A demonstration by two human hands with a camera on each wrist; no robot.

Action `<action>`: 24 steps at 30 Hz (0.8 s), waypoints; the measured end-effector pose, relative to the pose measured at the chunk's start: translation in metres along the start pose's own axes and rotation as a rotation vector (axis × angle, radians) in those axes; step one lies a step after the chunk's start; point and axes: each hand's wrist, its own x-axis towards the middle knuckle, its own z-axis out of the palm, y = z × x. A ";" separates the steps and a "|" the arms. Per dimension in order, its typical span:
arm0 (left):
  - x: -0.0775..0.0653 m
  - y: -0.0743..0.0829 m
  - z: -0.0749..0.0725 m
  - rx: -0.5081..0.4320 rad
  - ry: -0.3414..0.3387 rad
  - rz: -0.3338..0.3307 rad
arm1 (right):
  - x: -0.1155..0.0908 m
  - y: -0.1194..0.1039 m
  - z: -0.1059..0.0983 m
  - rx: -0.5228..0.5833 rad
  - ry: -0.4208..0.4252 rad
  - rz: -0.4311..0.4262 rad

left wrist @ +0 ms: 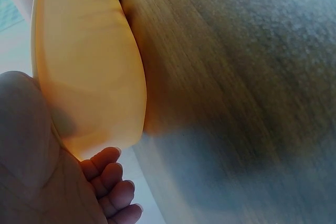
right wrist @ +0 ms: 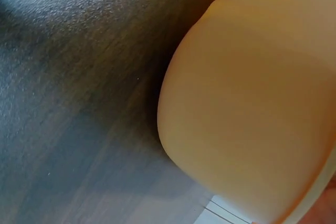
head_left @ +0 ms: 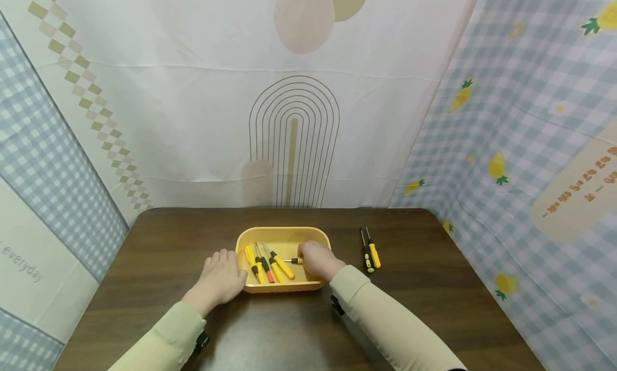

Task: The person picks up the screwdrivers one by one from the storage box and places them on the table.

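A yellow plastic basket (head_left: 281,288) stands on the table, with several screwdrivers (head_left: 278,265) with yellow, black or red handles gathered in its left half. My left hand (head_left: 223,277) holds the basket's left end. In the left wrist view its thumb (left wrist: 23,124) lies at the rim, and the fingers (left wrist: 116,195) lie against the outside. Over the basket's right end reaches my right hand (head_left: 317,259), its fingers gripping a small screwdriver (head_left: 294,260) whose shaft points left. Most of that handle is hidden. The right wrist view mainly shows the basket's outer wall (right wrist: 247,103).
To the right of the basket, two screwdrivers lie side by side on the dark wooden table (head_left: 409,307): a black one (head_left: 367,256) and a yellow one (head_left: 373,252). A patterned cloth (head_left: 202,119) hangs behind the table, with checked cloth at both sides.
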 end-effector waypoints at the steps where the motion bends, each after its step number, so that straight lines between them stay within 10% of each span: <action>1: 0.000 0.000 0.000 0.000 -0.003 -0.001 | 0.000 0.000 0.000 -0.004 -0.003 -0.002; 24: -0.002 0.001 -0.003 0.002 -0.028 -0.007 | -0.015 0.002 -0.034 0.077 0.052 0.004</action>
